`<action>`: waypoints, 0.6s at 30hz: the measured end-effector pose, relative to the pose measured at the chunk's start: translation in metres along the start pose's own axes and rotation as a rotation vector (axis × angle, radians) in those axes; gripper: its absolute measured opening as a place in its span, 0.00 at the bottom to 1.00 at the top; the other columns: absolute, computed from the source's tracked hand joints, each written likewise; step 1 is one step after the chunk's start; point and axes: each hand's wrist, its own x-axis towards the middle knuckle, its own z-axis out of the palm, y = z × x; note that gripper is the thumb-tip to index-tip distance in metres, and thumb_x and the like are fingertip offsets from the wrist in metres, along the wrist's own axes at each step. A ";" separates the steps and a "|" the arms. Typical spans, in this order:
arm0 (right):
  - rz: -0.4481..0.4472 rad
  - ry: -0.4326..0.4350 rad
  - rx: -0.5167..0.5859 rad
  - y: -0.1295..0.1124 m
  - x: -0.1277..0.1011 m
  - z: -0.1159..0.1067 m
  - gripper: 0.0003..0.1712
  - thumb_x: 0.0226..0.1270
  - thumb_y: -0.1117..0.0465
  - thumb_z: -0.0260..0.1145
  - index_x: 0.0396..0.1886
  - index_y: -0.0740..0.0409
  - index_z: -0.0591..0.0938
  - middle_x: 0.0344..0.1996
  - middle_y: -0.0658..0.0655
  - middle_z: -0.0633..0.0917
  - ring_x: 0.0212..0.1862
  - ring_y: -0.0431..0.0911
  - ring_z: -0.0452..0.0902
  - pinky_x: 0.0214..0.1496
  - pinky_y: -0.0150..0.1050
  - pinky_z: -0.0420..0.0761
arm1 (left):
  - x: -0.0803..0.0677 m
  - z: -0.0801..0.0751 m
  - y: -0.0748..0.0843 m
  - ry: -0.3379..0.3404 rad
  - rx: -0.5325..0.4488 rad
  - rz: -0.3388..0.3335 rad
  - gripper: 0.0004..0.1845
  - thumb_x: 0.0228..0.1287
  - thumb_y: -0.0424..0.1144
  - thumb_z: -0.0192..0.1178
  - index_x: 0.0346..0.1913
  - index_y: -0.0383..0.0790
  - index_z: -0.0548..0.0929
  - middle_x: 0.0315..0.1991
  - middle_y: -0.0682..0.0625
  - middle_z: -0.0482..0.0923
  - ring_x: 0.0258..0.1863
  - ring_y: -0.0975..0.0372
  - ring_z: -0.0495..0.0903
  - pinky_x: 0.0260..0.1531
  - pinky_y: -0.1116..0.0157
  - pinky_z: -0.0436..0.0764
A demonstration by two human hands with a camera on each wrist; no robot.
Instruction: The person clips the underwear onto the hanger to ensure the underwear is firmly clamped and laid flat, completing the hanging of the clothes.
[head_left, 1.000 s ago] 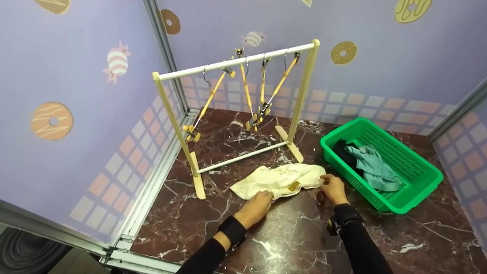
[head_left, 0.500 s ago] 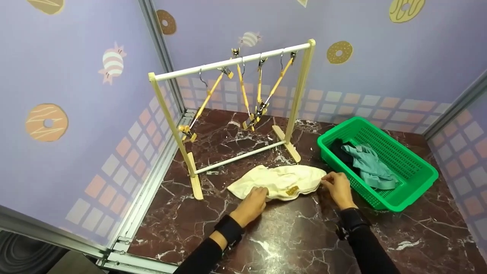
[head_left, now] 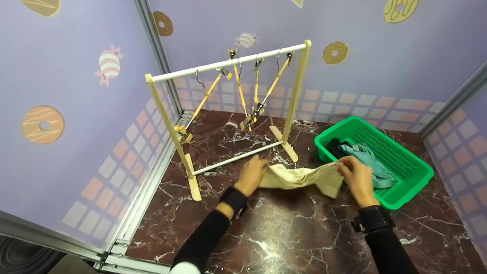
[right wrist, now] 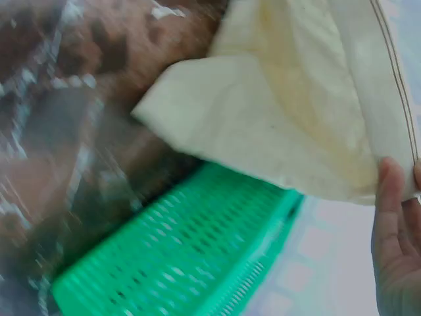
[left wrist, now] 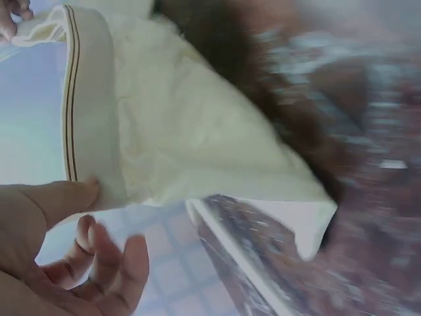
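"Raised since half a second ago: cream cloth [head_left: 295, 179], previously lying flat on the marbled surface [head_left: 296, 236]. Both hands have come up with it."

"State the cloth's present position."

"Suspended between the two hands, in front of the rack [head_left: 213, 65]. Its middle sags; one corner hangs down near the basket [head_left: 412, 188]. Whether its lowest edge touches the surface, I cannot tell from where I stand."

"Left hand [head_left: 252, 175]?"

"Clamped on one end of the cloth's band [left wrist: 92, 112]. Thumb lies over the band; the other fingers are bent beneath. Two dark stripes [left wrist: 72, 99] run along the band's edge."

"Right hand [head_left: 357, 179]?"

"Clamped on the opposite end of the same band, thumb and fingers pinching the striped edge. This hand stands in front of the basket's near side."

"List the surrounding items."

"Basket: green, perforated, at the person's right; contains one teal cloth [head_left: 364, 152] and one dark cloth [head_left: 335, 149]. Rack: white top bar, pale uprights. Hangers [head_left: 205, 93] with clips [head_left: 183, 134] are hooked on the bar, tilted. Black wristbands [head_left: 234, 199] are fitted on both wrists."
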 end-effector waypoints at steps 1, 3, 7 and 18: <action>-0.013 0.042 -0.004 -0.003 0.002 -0.005 0.03 0.68 0.66 0.71 0.39 0.61 0.87 0.28 0.57 0.89 0.27 0.38 0.82 0.30 0.15 0.70 | 0.008 -0.001 0.003 0.000 -0.023 -0.007 0.06 0.70 0.38 0.64 0.45 0.44 0.89 0.41 0.47 0.79 0.40 0.53 0.82 0.39 0.58 0.86; -0.027 0.115 -0.009 -0.010 0.006 -0.016 0.04 0.68 0.65 0.71 0.39 0.62 0.88 0.27 0.57 0.89 0.27 0.29 0.78 0.30 0.14 0.70 | 0.026 -0.005 0.011 0.005 -0.092 -0.015 0.07 0.71 0.38 0.63 0.46 0.43 0.90 0.41 0.46 0.81 0.41 0.54 0.82 0.42 0.59 0.85; -0.091 0.232 -0.023 -0.035 0.010 -0.039 0.06 0.66 0.64 0.72 0.40 0.61 0.89 0.28 0.57 0.90 0.28 0.22 0.75 0.33 0.13 0.70 | 0.059 -0.011 0.025 0.133 -0.278 0.042 0.07 0.69 0.34 0.65 0.45 0.37 0.90 0.41 0.43 0.83 0.44 0.53 0.82 0.48 0.62 0.83; -0.319 -0.197 0.037 -0.093 -0.057 -0.014 0.10 0.54 0.72 0.77 0.34 0.57 0.88 0.28 0.51 0.88 0.27 0.38 0.81 0.31 0.32 0.84 | 0.073 0.008 -0.009 0.143 -0.336 0.046 0.10 0.69 0.26 0.61 0.48 0.27 0.87 0.48 0.36 0.82 0.52 0.46 0.82 0.57 0.56 0.80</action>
